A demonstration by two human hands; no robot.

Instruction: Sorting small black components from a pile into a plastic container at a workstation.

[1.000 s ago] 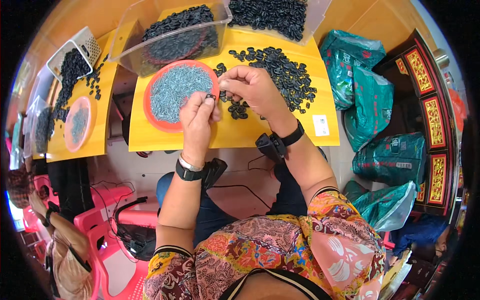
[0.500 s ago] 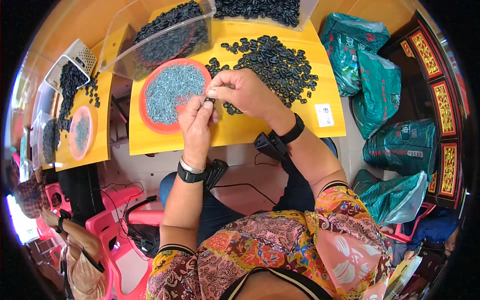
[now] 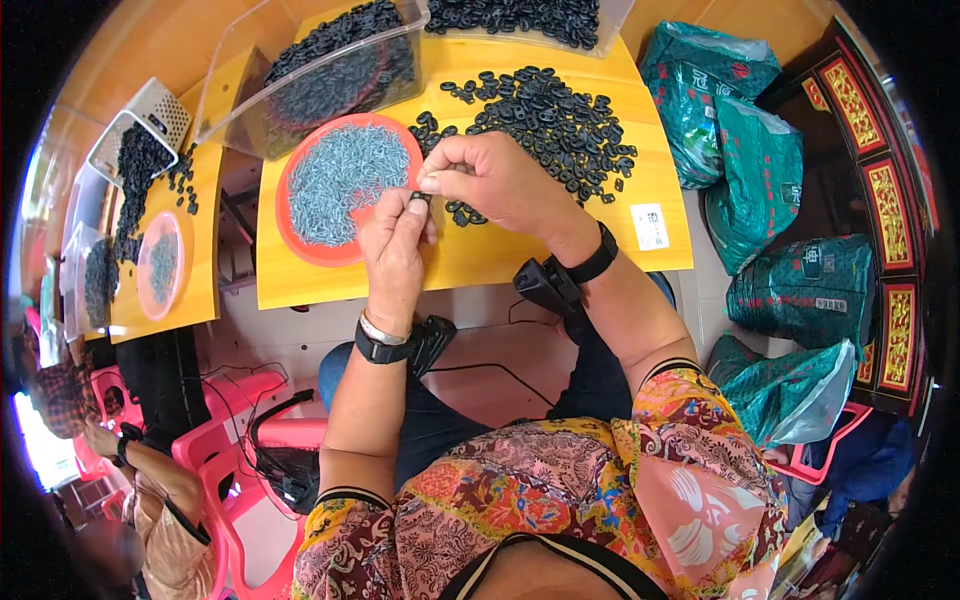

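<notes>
Left hand [image 3: 393, 240]: my thumb and curled fingers pinch 1 black piece [image 3: 420, 197];
Right hand [image 3: 495, 185]: my thumb and forefinger meet just beside it; I cannot tell if they grip anything;
Red bowl [image 3: 322, 256]: left of the piece; holds small metal parts [image 3: 340, 180];
Black pile [image 3: 560, 130]: spread over my yellow table [image 3: 645, 120]

Upper green bag [image 3: 688, 120]: large pale Chinese characters, small red mark near top. Green bag just below [image 3: 750, 170]: column of red characters, pale boxed character toward right edge. 3rd green bag, lying lower [image 3: 785, 300]: large pale character in box, light label strip with small characters beneath. Lowest green bag [image 3: 765, 395]: faint reddish print, too blurred to make out. White card [image 3: 649, 227] at right edge of yellow table [image 3: 340, 285]: dark block of marks, smaller line under it, too small to make out.
</notes>
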